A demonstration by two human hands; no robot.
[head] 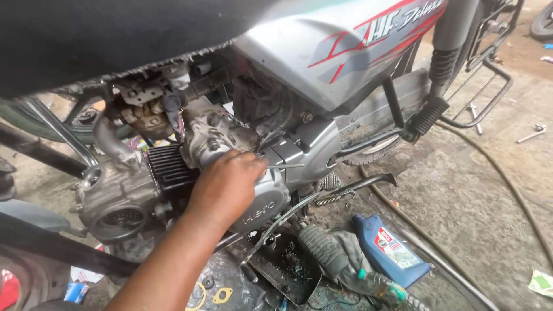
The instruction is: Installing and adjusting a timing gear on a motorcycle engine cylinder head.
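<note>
**Thin tool at the engine's side cover**

At the left end of the engine sits the grey, oil-stained metal cylinder head (112, 201), and beside it the block of black cooling fins (167, 167). Next comes the person's one visible hand (227, 184), which seems from the arm's angle to be the left. It rests on the silver rounded engine side cover (271, 201), fingers curled tight around a thin grey metal rod-like tool (285, 166). The tool's tip points right, toward the seam below the dark grey plastic side panel (311, 150). The right hand is out of sight.

A judgement on doing this well: keep the palm braced on the cover so the slim tool stays level and does not slip off its seat, and turn with short, controlled wrist moves.

Further right, on the concrete floor, lie a dirty black metal tray (288, 270), a ribbed black rubber boot (322, 247) and a blue plastic oil bottle (386, 247). They are near enough to be knocked.
</note>
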